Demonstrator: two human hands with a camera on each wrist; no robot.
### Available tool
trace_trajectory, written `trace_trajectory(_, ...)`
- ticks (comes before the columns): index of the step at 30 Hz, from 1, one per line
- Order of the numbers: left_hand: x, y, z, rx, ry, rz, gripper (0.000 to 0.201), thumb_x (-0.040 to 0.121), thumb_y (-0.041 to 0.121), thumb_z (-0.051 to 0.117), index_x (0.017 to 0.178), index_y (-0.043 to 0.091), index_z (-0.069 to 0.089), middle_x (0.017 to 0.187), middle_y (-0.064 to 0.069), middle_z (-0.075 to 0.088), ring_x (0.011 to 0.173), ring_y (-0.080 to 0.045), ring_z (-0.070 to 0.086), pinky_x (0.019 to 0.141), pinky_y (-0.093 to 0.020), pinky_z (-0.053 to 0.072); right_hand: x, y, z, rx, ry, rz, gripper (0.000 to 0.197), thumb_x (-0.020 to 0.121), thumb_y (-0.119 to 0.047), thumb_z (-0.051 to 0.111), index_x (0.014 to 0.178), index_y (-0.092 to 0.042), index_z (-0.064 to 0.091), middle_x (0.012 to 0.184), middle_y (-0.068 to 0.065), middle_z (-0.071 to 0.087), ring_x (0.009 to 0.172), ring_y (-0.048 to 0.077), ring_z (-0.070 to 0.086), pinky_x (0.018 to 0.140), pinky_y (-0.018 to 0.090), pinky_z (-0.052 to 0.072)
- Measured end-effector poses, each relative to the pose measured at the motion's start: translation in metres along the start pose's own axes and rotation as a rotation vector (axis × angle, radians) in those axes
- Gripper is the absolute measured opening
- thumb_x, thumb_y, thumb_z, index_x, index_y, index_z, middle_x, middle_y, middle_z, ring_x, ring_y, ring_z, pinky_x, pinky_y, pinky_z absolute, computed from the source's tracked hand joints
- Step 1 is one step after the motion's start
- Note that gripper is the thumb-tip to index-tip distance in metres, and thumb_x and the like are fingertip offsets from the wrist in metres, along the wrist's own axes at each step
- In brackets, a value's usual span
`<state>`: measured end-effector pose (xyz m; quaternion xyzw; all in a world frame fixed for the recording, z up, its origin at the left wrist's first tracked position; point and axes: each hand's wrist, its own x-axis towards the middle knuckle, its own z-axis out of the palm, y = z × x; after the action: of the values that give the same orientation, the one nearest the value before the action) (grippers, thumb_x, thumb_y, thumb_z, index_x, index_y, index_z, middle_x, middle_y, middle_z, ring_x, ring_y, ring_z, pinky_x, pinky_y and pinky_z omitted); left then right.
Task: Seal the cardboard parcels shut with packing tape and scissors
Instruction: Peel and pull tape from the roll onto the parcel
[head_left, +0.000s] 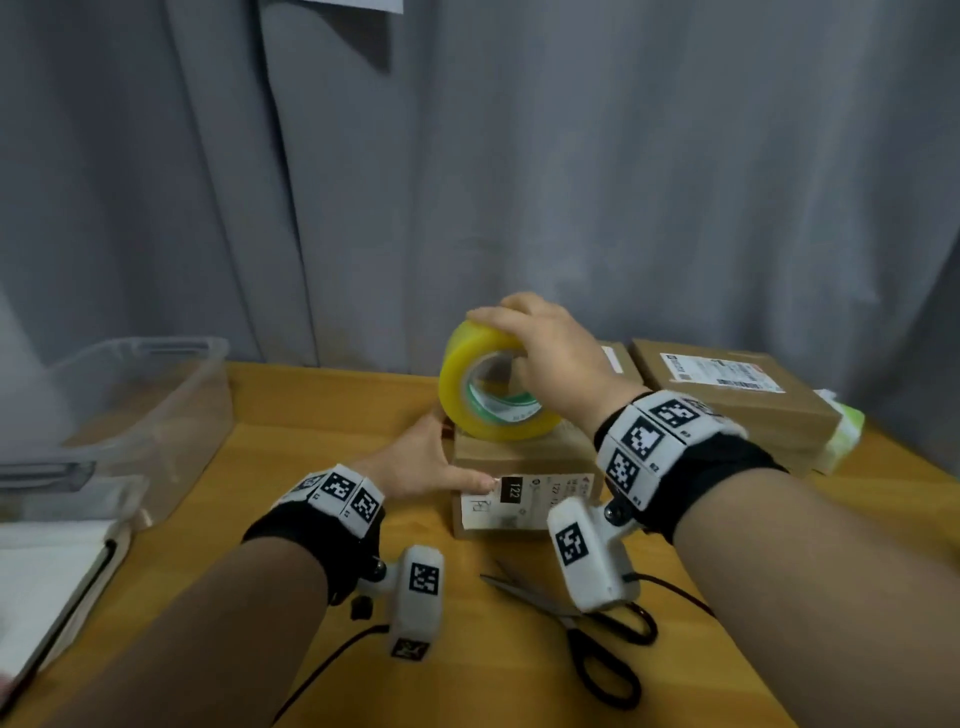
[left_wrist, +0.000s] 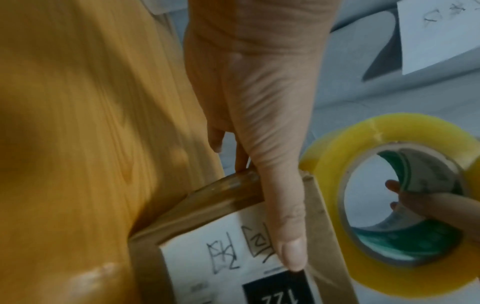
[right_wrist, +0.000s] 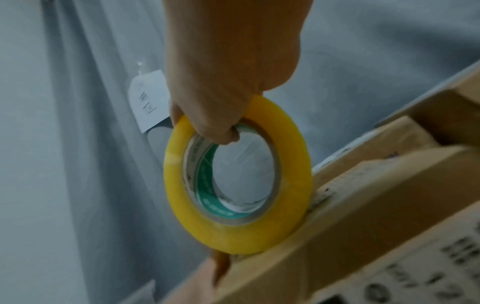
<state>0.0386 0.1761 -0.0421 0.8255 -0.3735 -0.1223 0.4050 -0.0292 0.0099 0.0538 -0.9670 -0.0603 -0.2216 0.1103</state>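
A small cardboard parcel (head_left: 524, 457) with a white label lies mid-table. My left hand (head_left: 426, 467) braces its left end: the thumb (left_wrist: 288, 236) lies straight on the label, and the fingers touch the far side edge. My right hand (head_left: 550, 353) grips a yellow packing tape roll (head_left: 493, 384) from above, fingers hooked through the core. The roll (right_wrist: 176, 185) stands on edge at the far edge of the parcel (right_wrist: 363, 216), and the same roll (left_wrist: 332, 148) shows beside the left thumb. Black-handled scissors (head_left: 587, 629) lie on the table in front of the parcel, untouched.
Two more cardboard parcels (head_left: 727, 395) sit at the back right, with a green-and-white packet (head_left: 844, 431) beside them. A clear plastic bin (head_left: 140, 405) stands at the left, white papers (head_left: 47, 582) in front of it. A grey curtain hangs behind the wooden table (head_left: 311, 415).
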Motion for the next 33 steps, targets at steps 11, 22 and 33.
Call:
trace_trajectory(11,0.008,0.002,-0.01,0.027,-0.161,-0.107,0.11,0.065,0.032,0.084,0.148,0.027,0.011,0.132,0.005,0.046,0.122,-0.011,0.047,0.094,-0.018,0.041,-0.02,0.039,-0.042,-0.521,-0.12,-0.068,0.05,0.091,-0.012,0.054,0.13,-0.043,0.053,0.138,-0.011,0.048,0.115,0.02,0.042,0.084,0.031,0.035)
trace_trajectory(22,-0.006,0.035,-0.001,0.948,-0.169,0.039,0.108,0.077,0.078,0.036,0.151,0.007,0.004,0.159,-0.009,-0.002,0.147,-0.02,-0.006,0.119,-0.033,-0.004,-0.017,0.028,-0.036,-0.526,-0.09,-0.085,0.048,0.092,-0.011,0.049,0.125,-0.045,0.057,0.131,-0.011,0.053,0.113,0.021,0.044,0.075,0.027,0.026)
trace_trajectory(33,0.017,0.054,0.022,0.87,-0.256,-0.012,0.107,0.079,0.078,0.03,0.15,0.006,-0.003,0.158,-0.014,-0.006,0.147,-0.024,-0.002,0.12,-0.038,0.005,-0.014,0.029,-0.035,-0.443,-0.085,0.017,0.061,0.086,-0.005,0.052,0.141,-0.029,0.041,0.138,0.006,0.043,0.121,0.03,0.046,0.088,0.039,0.042)
